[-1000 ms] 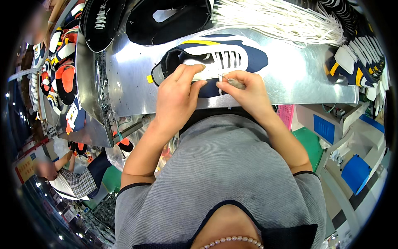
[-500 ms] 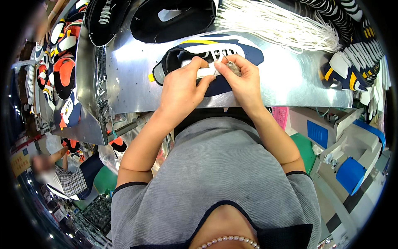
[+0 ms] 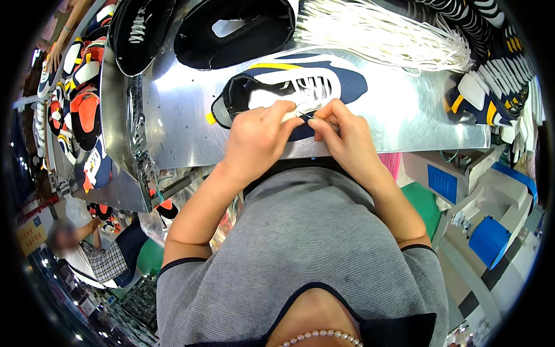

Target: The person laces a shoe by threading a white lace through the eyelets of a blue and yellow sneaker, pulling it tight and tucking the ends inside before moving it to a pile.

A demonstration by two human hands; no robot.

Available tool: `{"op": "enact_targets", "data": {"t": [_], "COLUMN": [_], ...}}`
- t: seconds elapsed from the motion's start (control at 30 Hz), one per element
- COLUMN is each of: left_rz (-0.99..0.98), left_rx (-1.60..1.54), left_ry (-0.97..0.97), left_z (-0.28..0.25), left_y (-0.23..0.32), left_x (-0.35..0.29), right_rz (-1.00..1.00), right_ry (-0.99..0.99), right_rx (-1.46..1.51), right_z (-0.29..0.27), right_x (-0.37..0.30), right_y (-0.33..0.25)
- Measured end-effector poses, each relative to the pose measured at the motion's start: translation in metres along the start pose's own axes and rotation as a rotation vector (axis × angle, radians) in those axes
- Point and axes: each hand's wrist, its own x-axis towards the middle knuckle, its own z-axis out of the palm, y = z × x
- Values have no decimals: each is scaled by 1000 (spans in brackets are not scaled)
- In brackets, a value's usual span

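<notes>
A navy, white and yellow shoe upper (image 3: pixel 354 81) lies on its side on the metal bench, its opening toward the left and white laces (image 3: pixel 315 85) across its front. My left hand (image 3: pixel 254 136) is closed on the white eyelet edge nearest me, thumb and forefinger pinched together. Close beside its fingertips, my right hand (image 3: pixel 350 136) is pinched too, its thumb and forefinger at the same edge. What lies between the right fingertips is too small and hidden to make out. The two hands almost touch.
A thick bundle of white laces (image 3: pixel 381 34) lies at the back of the bench (image 3: pixel 185 127). Black shoe uppers (image 3: pixel 243 34) stand behind. Stacked navy uppers (image 3: pixel 491 95) are at the right, orange-lined shoe pieces (image 3: pixel 87 110) at the left. Another person (image 3: pixel 104 260) sits lower left.
Both hands have come slightly nearer to me, uncovering more of the laces. A grey-handled tool seen in my right hand before no longer shows.
</notes>
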Motion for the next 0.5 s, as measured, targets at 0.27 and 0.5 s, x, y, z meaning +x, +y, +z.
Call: {"op": "enact_targets", "data": {"t": [0.27,0.5], "left_rz": [46,-157], "left_rx": [22,-362], "left_ry": [27,-29], "left_z": [6,-5], "left_y": [-2,16], "left_x": [-12,-6], "right_rz": [242,116], "right_ry": [-247,-270], "right_rx": [2,-359], "right_z": [-22,-59], "right_x": [9,-12], "right_y": [-20,-34]}}
